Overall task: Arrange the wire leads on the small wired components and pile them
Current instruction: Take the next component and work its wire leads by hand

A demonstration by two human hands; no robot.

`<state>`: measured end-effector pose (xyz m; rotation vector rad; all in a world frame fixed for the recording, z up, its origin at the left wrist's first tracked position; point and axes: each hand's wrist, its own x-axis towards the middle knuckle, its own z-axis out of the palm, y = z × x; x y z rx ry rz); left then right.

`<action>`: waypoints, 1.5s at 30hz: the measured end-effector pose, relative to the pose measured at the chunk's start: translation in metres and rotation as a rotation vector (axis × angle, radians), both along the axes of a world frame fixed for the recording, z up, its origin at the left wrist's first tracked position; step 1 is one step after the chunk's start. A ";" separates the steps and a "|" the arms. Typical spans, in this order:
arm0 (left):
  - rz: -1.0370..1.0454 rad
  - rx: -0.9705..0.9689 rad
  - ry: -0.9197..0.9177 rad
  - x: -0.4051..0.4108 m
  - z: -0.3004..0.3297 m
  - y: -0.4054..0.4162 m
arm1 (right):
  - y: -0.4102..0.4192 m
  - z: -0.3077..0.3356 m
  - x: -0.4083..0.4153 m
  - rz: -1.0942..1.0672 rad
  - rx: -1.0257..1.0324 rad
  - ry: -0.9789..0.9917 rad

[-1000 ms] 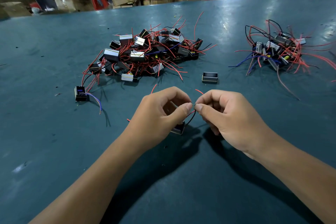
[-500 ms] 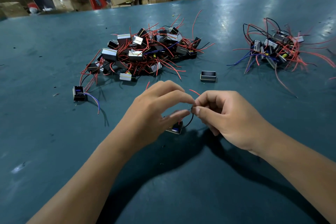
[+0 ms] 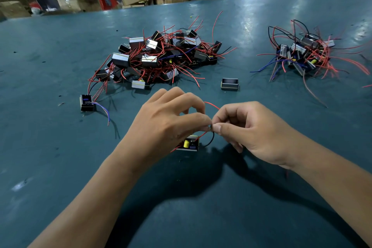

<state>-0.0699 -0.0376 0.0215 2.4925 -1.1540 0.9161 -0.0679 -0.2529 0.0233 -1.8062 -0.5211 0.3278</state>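
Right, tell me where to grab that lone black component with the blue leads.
Pinch the lone black component across its boxy body from above, probably. It sits clear of the large pile, and its blue leads trail right, leaving the left side open.

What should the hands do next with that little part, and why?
Probably put it on the smaller pile to the right. Both the left hand and the right hand pinch the wires of the component together, so the leads look almost arranged.
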 end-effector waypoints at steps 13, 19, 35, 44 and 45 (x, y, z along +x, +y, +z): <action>-0.009 -0.065 0.284 -0.004 -0.001 -0.007 | -0.002 -0.005 -0.001 0.021 -0.028 -0.097; 0.007 -0.408 0.790 -0.008 -0.007 -0.015 | 0.000 -0.010 -0.004 -0.066 -0.074 -0.299; -0.018 -0.351 0.521 -0.010 0.003 -0.002 | -0.001 -0.004 -0.001 -0.139 0.031 -0.042; -0.060 -0.256 0.253 -0.002 -0.005 -0.004 | -0.004 -0.003 -0.002 -0.038 0.059 -0.006; -0.060 -0.249 0.251 -0.002 -0.005 -0.004 | -0.004 -0.003 -0.001 -0.031 0.060 -0.005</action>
